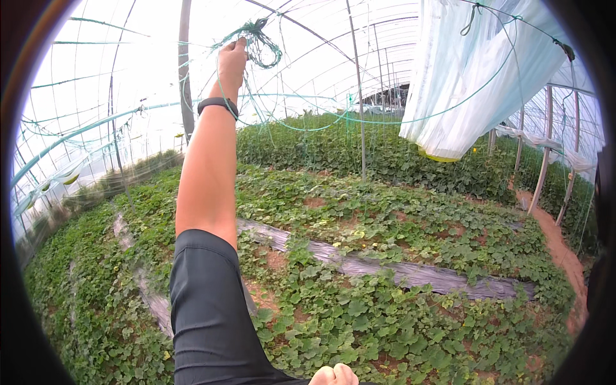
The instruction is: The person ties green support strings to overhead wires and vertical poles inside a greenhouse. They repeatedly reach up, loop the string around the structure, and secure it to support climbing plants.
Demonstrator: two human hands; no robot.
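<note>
My left hand (233, 61) is raised high at the upper left of the view, with a dark band on its wrist. Its fingers grip a tangled bundle of green twine (262, 45), and loose strands hang below. From near the bundle, a long green cord (409, 121) sags to the right, towards a hanging white plastic sheet (457, 72). At the bottom edge only the knuckles of my right hand (334, 374) show, with the fingers curled; whether they hold anything is hidden.
Low leafy vines (365, 317) cover the ground, crossed by a strip of grey plastic mulch film (327, 252). Upright poles (358, 96) and a thicker post (186, 72) stand under the greenhouse frame. A bare soil path (553, 236) runs along the right.
</note>
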